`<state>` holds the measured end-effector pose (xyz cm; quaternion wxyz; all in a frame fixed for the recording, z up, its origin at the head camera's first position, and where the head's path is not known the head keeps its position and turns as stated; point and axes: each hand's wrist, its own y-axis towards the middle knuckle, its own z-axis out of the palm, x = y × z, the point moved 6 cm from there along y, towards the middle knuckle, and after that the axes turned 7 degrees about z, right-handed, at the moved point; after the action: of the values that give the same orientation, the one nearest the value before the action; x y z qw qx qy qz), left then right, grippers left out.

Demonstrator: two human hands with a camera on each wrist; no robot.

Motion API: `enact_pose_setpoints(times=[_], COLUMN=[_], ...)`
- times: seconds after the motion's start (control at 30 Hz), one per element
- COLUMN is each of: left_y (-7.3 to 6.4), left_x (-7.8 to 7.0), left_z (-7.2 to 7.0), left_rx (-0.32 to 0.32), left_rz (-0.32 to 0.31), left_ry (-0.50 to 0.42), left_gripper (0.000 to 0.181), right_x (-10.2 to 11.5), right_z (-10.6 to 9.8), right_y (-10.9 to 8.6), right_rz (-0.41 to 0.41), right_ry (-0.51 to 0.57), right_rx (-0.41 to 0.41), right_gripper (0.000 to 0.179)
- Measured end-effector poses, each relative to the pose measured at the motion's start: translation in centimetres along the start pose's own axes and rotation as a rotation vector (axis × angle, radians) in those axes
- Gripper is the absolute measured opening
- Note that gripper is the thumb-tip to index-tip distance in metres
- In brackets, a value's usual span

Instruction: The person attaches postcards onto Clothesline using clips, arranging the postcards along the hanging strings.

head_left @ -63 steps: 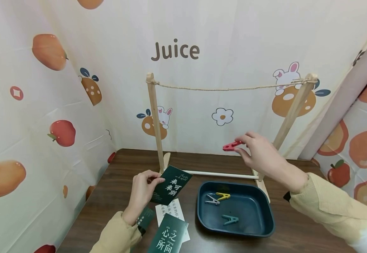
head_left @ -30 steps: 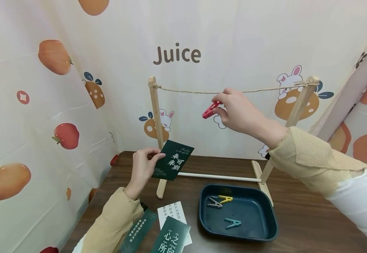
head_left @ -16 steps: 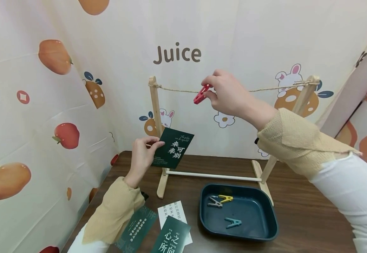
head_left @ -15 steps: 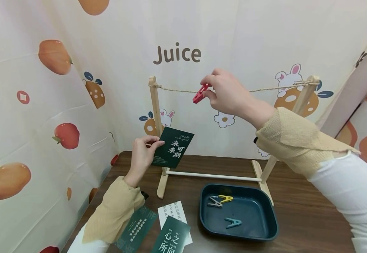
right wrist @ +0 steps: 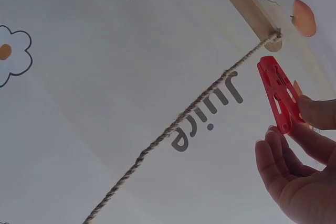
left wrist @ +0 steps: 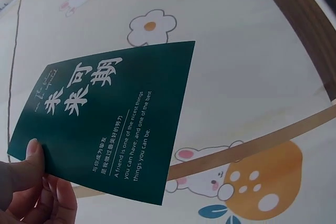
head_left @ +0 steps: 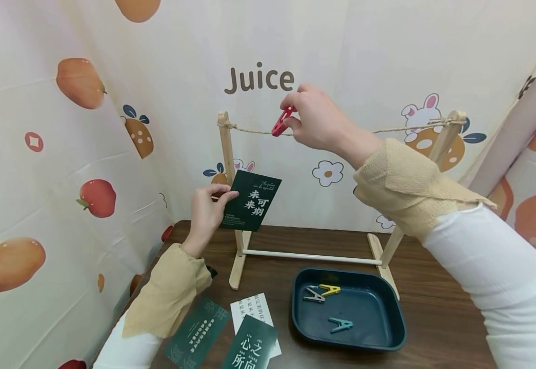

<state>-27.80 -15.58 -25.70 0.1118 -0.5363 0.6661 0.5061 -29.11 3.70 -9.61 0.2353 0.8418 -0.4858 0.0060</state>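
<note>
My left hand pinches a dark green card by its left edge. White lettering covers the card's face, also readable in the left wrist view. It hangs tilted in front of the left wooden post, below the twine. Up by the twine, my right hand pinches a red clothespin between thumb and finger. In the right wrist view the clothespin is apart from the twine, and its jaws look closed. The twine runs between the two posts of a wooden frame.
A dark blue tray holds a grey clothespin, a yellow one and a teal clothespin. Left of it lie a green card, a white card and another green card. A printed curtain hangs behind the frame.
Both hands have risen toward the twine. The right hand has carried the red clothespin up and left from over the tray, and the left has lifted the green card off the table area.
</note>
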Motion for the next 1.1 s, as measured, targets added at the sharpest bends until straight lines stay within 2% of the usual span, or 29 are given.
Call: enact_pose_setpoints(times=[0.27,0.53,0.8,1.1], left_y=[1.4,2.4,3.4,4.4], left_x=[-0.5,-0.6,-0.8,-1.0], left_z=[-0.3,-0.2,-0.4,-0.6], left_rx=[-0.028,-0.026,-0.059,-0.045], left_rz=[0.019,-0.013,0.001,-0.020], left_ry=[0.016,-0.005,-0.017,-0.037], left_gripper=[0.017,0.019,0.019,0.022], right_x=[0.2,0.2,0.3,0.5], right_z=[-0.1,0.4,0.9,1.2], right_y=[1.4,2.4,3.3,3.9], right_rz=[0.033,0.049,0.049,0.088], right_ry=[-0.013,-0.009,-0.011,0.019], right_rx=[0.010,0.026,0.027,0.066], right_gripper=[0.028,0.028,0.027,0.029])
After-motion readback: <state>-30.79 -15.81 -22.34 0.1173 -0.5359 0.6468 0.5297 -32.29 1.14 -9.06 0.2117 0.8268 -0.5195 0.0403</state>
